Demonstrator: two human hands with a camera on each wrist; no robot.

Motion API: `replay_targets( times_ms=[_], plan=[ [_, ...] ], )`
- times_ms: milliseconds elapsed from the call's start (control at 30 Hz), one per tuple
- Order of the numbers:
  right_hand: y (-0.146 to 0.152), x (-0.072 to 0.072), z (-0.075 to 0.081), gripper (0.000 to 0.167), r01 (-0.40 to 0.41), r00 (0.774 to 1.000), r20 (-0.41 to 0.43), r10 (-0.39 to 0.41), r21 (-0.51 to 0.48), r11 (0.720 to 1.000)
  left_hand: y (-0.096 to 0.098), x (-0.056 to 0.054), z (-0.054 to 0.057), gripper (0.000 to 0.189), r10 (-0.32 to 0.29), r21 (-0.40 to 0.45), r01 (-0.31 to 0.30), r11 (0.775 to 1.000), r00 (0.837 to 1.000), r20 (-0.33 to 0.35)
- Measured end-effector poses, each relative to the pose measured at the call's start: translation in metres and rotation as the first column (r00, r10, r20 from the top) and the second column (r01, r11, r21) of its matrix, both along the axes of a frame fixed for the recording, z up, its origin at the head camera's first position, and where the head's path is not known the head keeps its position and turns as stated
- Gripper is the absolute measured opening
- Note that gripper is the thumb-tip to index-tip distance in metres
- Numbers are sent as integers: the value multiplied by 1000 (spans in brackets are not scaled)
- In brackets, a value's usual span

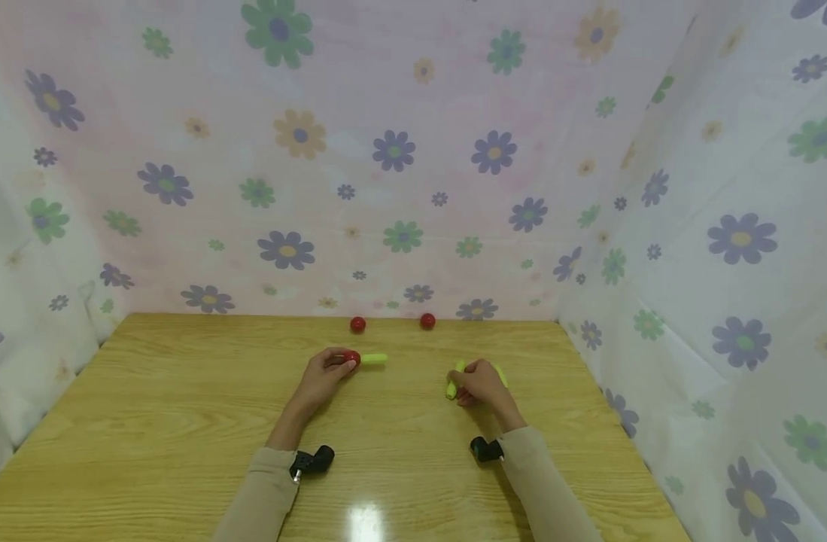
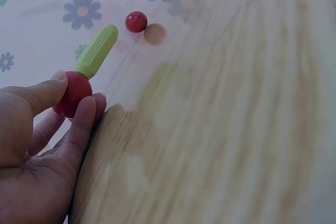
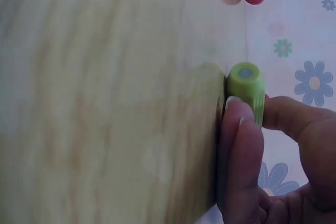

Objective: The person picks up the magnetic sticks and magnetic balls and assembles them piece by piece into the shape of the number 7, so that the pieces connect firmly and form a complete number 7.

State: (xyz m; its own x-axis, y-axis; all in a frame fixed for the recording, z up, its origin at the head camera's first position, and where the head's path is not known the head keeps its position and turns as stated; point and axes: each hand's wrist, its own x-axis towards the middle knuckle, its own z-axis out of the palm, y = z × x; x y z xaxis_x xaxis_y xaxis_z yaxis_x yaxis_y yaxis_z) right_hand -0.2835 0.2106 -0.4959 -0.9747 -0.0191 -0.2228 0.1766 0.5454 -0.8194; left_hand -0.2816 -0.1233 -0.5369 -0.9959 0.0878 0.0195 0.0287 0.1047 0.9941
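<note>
My left hand pinches a red ball between thumb and fingers. Attached to that ball is a ribbed yellow-green rod, which points right in the head view. Just above the table, my right hand grips another yellow-green rod with thumb and fingertips. A grey dot marks this rod's near end; the fingers cover part of its length. Beyond the right hand, one more yellow-green piece shows, partly hidden by the hand.
Two red balls, one on the left and one on the right, lie at the back edge of the glossy wooden table. Flowered cloth hangs behind and along the sides. Each sleeve carries a small black camera.
</note>
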Motion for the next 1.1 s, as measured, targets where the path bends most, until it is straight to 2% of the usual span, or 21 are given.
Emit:
replay_targets(
  times_ms=[100, 333, 467, 700, 1100],
  plan=[
    [1, 0, 0, 39, 7, 1000, -1, -7, -4, 1000, 0, 1, 1, 40, -3, 2, 3, 1000, 1000, -9],
    [0, 1, -2, 27, 20, 1000, -12, -20, 2, 1000, 0, 2, 2, 42, 8, 5, -8, 1000, 1000, 0],
    [2, 1, -2, 19, 20, 1000, 15, -19, -44, 999, 1, 2, 3, 41, 19, 2, -19, 1000, 1000, 2],
    [11, 4, 2, 37, -16, 996, 86, 27, -128, 992, 2, 3, 4, 41, 29, -1, -29, 1000, 1000, 2],
    [16, 4, -1, 29, -30, 995, 84, 46, -176, 984, 2, 1, 2, 40, 14, 19, -14, 1000, 1000, 0]
  ],
)
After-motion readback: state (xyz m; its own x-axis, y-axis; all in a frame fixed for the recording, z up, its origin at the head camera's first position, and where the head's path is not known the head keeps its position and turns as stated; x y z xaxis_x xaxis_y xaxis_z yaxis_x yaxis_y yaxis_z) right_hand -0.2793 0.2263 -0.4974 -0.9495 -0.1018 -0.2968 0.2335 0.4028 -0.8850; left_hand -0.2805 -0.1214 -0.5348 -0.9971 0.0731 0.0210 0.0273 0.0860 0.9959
